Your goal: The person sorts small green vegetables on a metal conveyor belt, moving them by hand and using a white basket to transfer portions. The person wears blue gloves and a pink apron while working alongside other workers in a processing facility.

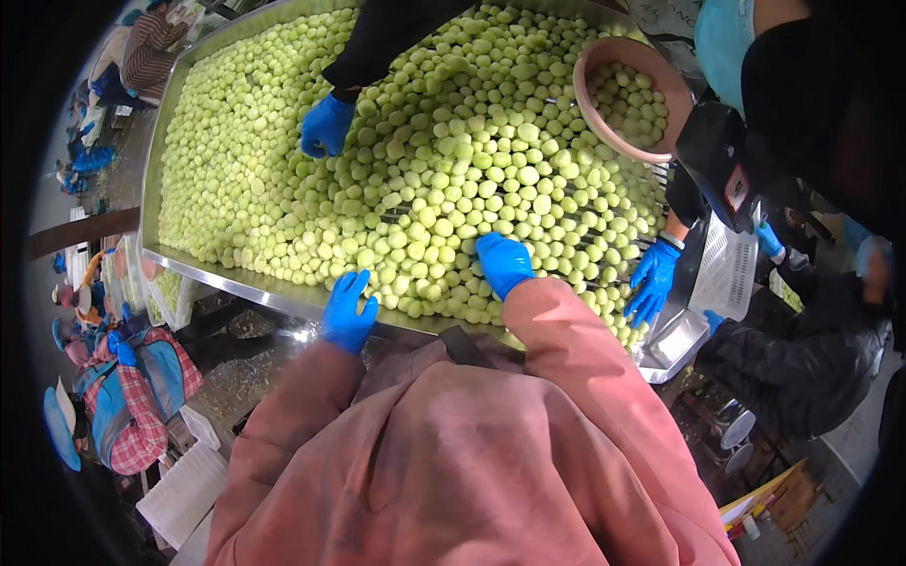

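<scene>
Round pale-green fruits cover a wide metal sorting tray in front of me. My left hand, in a blue glove, rests at the tray's near rim. Its thumb and fingers are spread, and nothing shows in them. Further right, my right hand, also blue-gloved, reaches into the fruits at the near side. Its back faces up and the fingertips are hidden, so whether it holds a fruit cannot be seen.
A co-worker's gloved hand hangs over the fruits from the far side; another gloved hand lies at the right end. A pink plastic tub holding fruits sits at the far right. Beyond the chute stands a white perforated crate.
</scene>
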`<state>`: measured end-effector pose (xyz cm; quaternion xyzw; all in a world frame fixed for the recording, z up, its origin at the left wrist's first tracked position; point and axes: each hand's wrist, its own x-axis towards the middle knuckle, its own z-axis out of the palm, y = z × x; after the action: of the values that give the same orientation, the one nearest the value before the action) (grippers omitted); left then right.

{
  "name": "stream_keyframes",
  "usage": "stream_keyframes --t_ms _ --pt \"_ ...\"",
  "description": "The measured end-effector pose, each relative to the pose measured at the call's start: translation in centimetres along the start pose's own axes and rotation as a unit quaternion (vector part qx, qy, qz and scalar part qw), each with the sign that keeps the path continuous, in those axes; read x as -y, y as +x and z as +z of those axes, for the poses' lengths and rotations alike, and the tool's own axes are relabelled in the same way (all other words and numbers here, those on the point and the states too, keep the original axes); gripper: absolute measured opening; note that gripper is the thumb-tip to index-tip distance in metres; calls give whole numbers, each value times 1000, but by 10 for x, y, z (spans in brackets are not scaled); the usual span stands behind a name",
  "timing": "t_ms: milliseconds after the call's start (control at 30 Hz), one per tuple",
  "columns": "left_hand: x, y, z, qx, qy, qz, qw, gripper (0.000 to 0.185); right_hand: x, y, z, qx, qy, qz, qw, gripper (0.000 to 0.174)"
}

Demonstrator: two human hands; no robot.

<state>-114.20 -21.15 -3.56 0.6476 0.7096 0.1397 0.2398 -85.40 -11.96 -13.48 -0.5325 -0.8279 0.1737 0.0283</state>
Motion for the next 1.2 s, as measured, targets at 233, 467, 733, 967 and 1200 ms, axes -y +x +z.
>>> stream_keyframes --t_ms 233,467,733,967,1200 --pt "13 -3 7 0 39 49 998 48 -19 8 -6 59 106 49 991 14" --pt "4 8 8 43 63 35 996 46 -32 -19 -91 25 648 392 652 23" --pt "-20 15 1 110 74 -39 990 51 -228 59 -138 -241 896 121 353 23" --pt "26 40 15 -107 150 -123 975 77 -123 -60 -49 8 518 242 820 46" --pt "23 100 -5 44 69 -329 941 96 -38 -114 -28 245 411 151 865 51"
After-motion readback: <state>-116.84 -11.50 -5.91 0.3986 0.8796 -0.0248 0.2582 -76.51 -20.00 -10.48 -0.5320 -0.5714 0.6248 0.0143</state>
